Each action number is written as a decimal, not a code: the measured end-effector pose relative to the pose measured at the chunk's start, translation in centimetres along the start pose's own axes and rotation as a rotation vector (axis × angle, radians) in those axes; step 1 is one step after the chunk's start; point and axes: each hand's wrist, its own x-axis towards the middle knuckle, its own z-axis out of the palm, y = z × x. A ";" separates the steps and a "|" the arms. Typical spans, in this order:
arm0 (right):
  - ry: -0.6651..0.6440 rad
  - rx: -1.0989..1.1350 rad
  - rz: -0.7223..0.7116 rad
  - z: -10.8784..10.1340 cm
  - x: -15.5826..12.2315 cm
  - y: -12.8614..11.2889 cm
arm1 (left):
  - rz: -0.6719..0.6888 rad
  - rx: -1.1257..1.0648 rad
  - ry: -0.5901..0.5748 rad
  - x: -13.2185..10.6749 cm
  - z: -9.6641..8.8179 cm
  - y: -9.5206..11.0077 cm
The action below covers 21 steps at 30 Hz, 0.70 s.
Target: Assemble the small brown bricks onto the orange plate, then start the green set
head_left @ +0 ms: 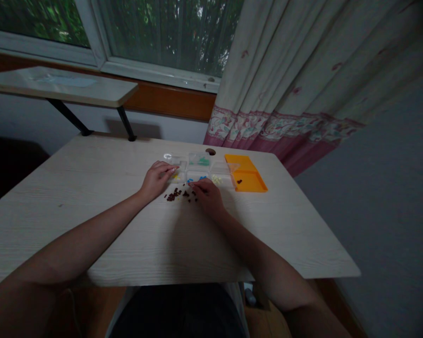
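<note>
Left hand (158,179): at the left end of the clear box (229,180), fingers bent, tips over its edge just beside the yellow pieces (176,177); can't tell if they're together or clamped on anything. Right hand (208,196): at the box's near side, thumb and fingertips drawn close by the blue pieces (202,178); too small to tell if a piece is pinched.

Brown pieces (171,196) lie loose on the table (285,234) between the hands, some just left of the right hand's fingertips. Pale yellow pieces (216,179) sit in the box just beyond the right hand; green pieces (203,161) in a compartment farther off, ahead of the same hand. Orange tray (254,182) right of the right hand and a bit beyond it, one small dark clump (239,181) inside. Shelf (113,94) beyond the left hand, off to its left. Curtain (285,70) well beyond the right hand.
</note>
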 end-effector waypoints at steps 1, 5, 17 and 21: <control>0.001 -0.001 0.000 0.0 0.0 0.0 | -0.014 -0.007 0.004 0.0 0.0 -0.1; -0.004 -0.003 -0.029 0.0 0.0 0.0 | -0.047 -0.011 0.020 0.1 0.2 -0.6; -0.025 0.013 -0.026 0.1 0.0 -0.2 | -0.182 0.024 -0.006 0.2 0.4 -2.1; -0.030 0.002 -0.025 0.0 0.0 -0.4 | -0.207 0.035 -0.027 0.2 0.5 -2.2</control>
